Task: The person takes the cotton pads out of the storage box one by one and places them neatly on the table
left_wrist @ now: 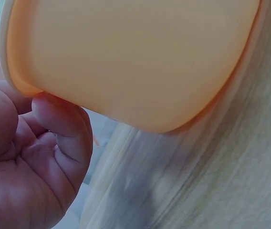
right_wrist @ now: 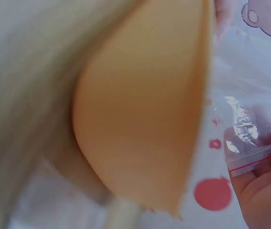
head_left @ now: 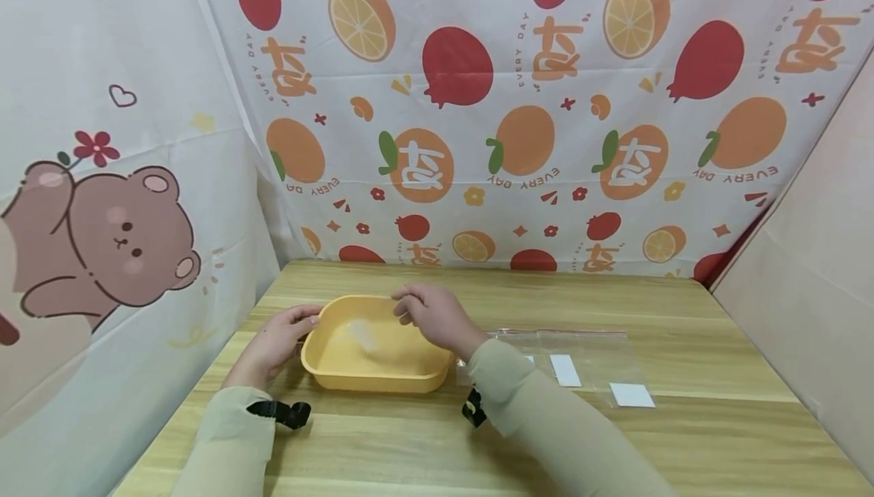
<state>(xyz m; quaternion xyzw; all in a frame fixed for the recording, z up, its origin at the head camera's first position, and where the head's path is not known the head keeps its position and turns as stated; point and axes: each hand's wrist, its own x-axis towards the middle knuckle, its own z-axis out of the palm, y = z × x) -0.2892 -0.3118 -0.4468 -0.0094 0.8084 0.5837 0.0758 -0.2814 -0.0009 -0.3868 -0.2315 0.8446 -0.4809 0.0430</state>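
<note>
On the table, a yellow plastic basin (head_left: pixel 382 383) stands in front of the person. The left hand (head_left: pixel 278 341) grips its left rim; in the left wrist view, curled fingers (left_wrist: pixel 61 119) meet the edge. Over the basin's back right corner is the right hand (head_left: pixel 437 319). It pinches a small clear zip bag (right_wrist: pixel 243 133) by the end with the red seal line. In the head view the bag shows only as a pale shine above the basin's floor. The right wrist view has the basin's outer wall (right_wrist: pixel 140 105) close in front.
Clear zip bags (head_left: pixel 594 345) with white labels (head_left: pixel 564 370) lie flat to the right of the basin, partly behind the right forearm. The wooden table (head_left: pixel 717 375) ends at a fruit-print cloth (head_left: pixel 505 201) behind, with a bear-print cloth (head_left: pixel 130 239) at left. Black straps circle both wrists.
</note>
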